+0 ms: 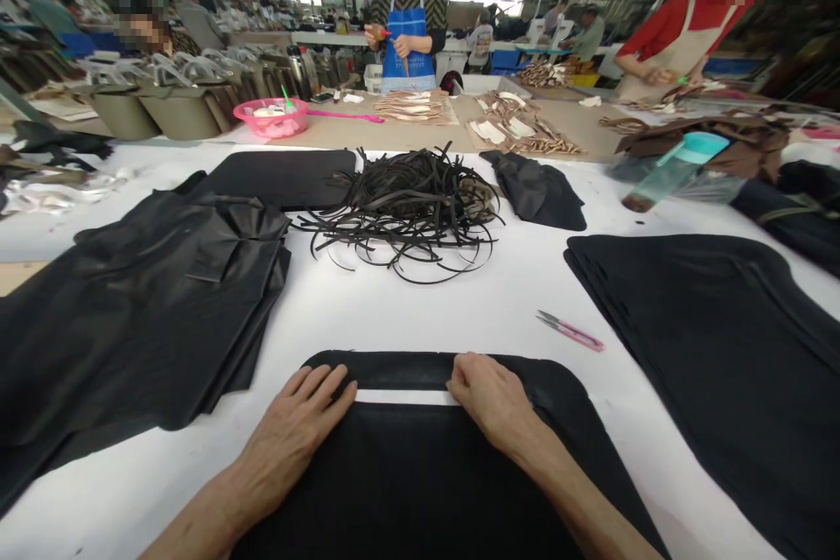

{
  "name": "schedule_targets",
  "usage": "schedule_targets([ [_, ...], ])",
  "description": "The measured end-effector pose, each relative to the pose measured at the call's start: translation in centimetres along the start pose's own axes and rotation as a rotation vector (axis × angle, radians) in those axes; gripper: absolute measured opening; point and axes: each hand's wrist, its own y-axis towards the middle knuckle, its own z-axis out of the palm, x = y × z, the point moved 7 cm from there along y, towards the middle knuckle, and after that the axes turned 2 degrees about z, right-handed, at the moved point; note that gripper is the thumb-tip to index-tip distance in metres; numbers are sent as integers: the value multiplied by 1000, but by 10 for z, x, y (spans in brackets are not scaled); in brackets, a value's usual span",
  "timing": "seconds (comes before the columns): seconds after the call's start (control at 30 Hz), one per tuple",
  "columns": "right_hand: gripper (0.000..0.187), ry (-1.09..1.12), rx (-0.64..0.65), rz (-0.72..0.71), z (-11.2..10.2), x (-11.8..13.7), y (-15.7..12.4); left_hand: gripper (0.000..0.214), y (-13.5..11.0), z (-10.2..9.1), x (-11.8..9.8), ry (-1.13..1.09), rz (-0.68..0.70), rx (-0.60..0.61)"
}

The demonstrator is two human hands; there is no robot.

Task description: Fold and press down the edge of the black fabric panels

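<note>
A black panel (420, 472) with rounded far corners lies flat on the white table (459, 306) right in front of me. A white slot-shaped strip (403, 397) runs across it near its far edge. My left hand (298, 429) lies flat on the panel at the strip's left end, fingers stretched out. My right hand (489, 398) rests at the strip's right end, fingers curled down onto the panel's far band. Neither hand lifts anything.
A tangle of black straps (410, 210) lies mid-table. Stacks of black pieces sit at left (144, 297) and right (715, 341). Pink snips (570, 331) lie right of centre. A teal bottle (669, 171) stands far right. Other people work at the far tables.
</note>
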Motion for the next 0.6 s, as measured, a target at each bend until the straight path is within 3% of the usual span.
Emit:
schedule_targets([
  [0.1,18,-1,-16,-10,0,0,-1,58,-1,-1,7,-90,-118,4],
  [0.23,17,3,-29,-25,2,0,-2,47,20,-14,-2,-191,-276,-25],
  [0.33,16,8,-44,-45,5,1,-1,51,49,-21,-38,-238,-175,-14],
  [0.43,17,17,-71,-60,7,1,-1,47,71,-11,-79,-273,-19,87],
  [0.6,10,100,-83,-186,11,-7,-7,47,77,4,-98,-140,16,77],
])
